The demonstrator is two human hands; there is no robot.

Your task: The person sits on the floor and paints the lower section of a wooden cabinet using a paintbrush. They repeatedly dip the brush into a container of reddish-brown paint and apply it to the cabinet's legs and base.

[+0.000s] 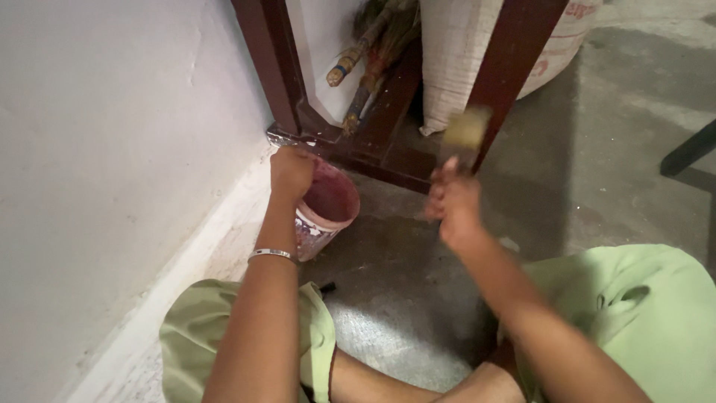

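The left hand (291, 172) was closed on the near rim of the paint bucket (326, 209), gripping it. The right hand (453, 203) was clenched around the handle of a paintbrush (466, 130), whose bristles pointed up and looked blurred.

The bucket stood on the concrete floor (418, 313), and I take it as my landmark. It was tilted a little toward the person, and its inside was stained dark red. Just behind the bucket was the foot of a dark red wooden frame (388, 142), and the brush was to the right of the bucket, in front of the frame's slanted leg. Behind the frame leaned some brooms (365, 67) and a white sack (462, 52). To the left of the bucket was the white wall (112, 149).

In my judgement, to do this step well the left hand should keep the bucket steady, so the paint does not spill. The brush should be dipped only shallow and wiped on the rim, because drops fall easily on the floor between bucket and frame.
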